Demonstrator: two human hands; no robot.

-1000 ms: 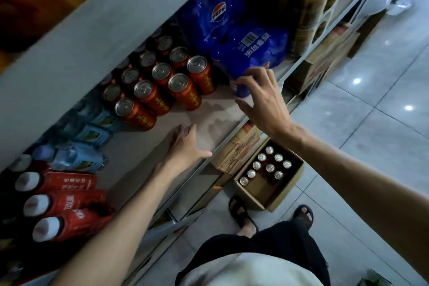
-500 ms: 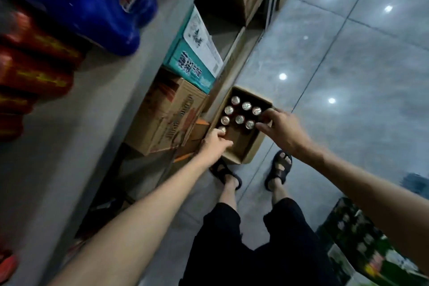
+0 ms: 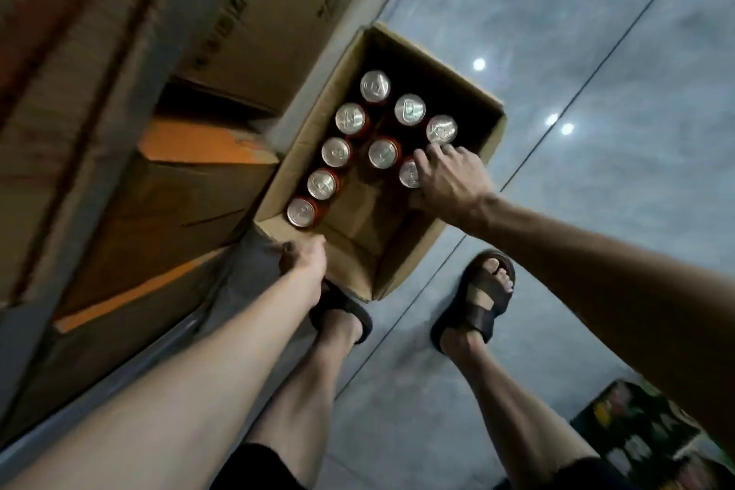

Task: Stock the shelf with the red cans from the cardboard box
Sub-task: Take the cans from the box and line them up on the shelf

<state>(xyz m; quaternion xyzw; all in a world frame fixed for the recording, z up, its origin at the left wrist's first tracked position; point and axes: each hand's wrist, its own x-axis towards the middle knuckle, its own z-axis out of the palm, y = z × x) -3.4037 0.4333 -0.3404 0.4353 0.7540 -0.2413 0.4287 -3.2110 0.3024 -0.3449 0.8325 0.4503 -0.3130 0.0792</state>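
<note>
An open cardboard box stands on the floor beside the shelf base, with several red cans upright inside, silver tops up. My right hand reaches into the box from the right, its fingers closing around one red can in the right-hand row. My left hand is curled over the box's near left corner, gripping the rim. The near part of the box floor is bare cardboard. The shelf with the stocked cans is out of view.
Brown cartons and an orange-topped carton fill the lowest shelf on the left. My sandalled feet stand right by the box on the grey tiled floor. A colourful pack lies at the bottom right.
My view dropped from the shelf down to the box. Both hands left the shelf and came down; the left took the box corner, the right closed onto a can.
</note>
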